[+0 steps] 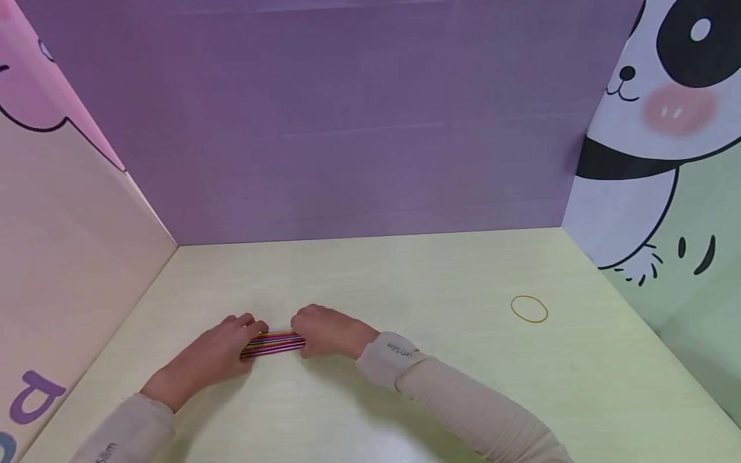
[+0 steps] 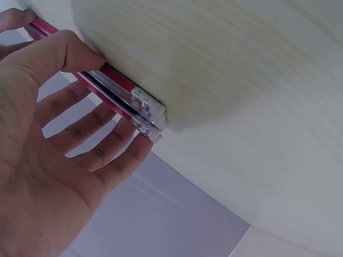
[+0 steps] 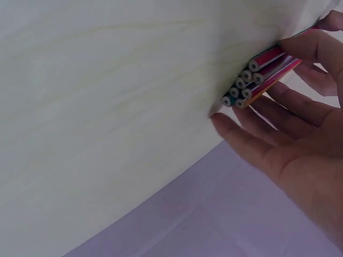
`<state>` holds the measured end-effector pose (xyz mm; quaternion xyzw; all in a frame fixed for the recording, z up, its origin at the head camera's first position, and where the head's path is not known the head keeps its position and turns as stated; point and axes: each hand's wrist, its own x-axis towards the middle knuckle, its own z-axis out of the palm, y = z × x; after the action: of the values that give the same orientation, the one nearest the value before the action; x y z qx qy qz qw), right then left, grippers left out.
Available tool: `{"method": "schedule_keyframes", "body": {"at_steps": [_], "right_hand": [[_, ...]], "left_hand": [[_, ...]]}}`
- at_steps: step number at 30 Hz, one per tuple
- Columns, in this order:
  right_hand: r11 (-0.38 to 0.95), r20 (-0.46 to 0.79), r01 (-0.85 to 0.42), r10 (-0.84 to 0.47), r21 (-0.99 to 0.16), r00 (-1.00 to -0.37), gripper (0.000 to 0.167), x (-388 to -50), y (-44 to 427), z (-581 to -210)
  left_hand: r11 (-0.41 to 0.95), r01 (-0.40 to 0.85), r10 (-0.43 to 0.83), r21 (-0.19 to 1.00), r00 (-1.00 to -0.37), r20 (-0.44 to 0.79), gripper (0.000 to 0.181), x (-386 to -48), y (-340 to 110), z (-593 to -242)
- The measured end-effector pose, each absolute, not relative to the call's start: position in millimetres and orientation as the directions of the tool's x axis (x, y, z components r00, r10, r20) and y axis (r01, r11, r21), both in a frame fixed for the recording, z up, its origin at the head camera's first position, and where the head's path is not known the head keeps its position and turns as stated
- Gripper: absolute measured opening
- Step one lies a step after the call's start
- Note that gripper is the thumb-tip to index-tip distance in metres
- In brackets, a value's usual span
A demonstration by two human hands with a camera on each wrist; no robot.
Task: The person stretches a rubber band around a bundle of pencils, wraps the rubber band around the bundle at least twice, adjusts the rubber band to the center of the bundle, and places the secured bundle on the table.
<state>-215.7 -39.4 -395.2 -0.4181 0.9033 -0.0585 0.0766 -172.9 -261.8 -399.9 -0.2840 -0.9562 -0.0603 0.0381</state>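
Observation:
A bundle of several striped pencils (image 1: 274, 343) lies sideways between my two hands on the table. My left hand (image 1: 215, 355) grips its left end, thumb on one side and fingers on the other; in the left wrist view white erasers with silvery ferrules (image 2: 143, 104) stick out past the fingers. My right hand (image 1: 331, 333) holds the other end. In the right wrist view the flat, unsharpened pencil ends (image 3: 247, 77) show between thumb and fingers. A thin yellow rubber band (image 1: 529, 309) lies apart, to the right of both hands.
The pale wood-grain table (image 1: 405, 276) meets a purple wall panel (image 1: 359, 128) at the back. A pinkish side panel (image 1: 69, 244) stands at the left, and a panel with a panda picture (image 1: 642, 212) at the right.

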Motion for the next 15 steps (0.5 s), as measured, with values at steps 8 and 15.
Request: {"method": "schedule_keyframes", "body": {"at_steps": [8, 15], "right_hand": [[0.654, -0.069, -0.748, -0.756, -0.113, -0.651, 0.011, -212.2, -48.0, -393.2], [0.677, -0.063, -0.735, -0.736, -0.037, -0.675, 0.008, -214.7, -52.8, -392.3]], "left_hand": [[0.819, 0.574, 0.563, 0.006, -0.805, 0.187, 0.032, -173.1, -260.0, -402.6], [0.815, 0.575, 0.574, -0.068, -0.785, 0.234, 0.026, -179.7, -259.8, -407.7]]}}
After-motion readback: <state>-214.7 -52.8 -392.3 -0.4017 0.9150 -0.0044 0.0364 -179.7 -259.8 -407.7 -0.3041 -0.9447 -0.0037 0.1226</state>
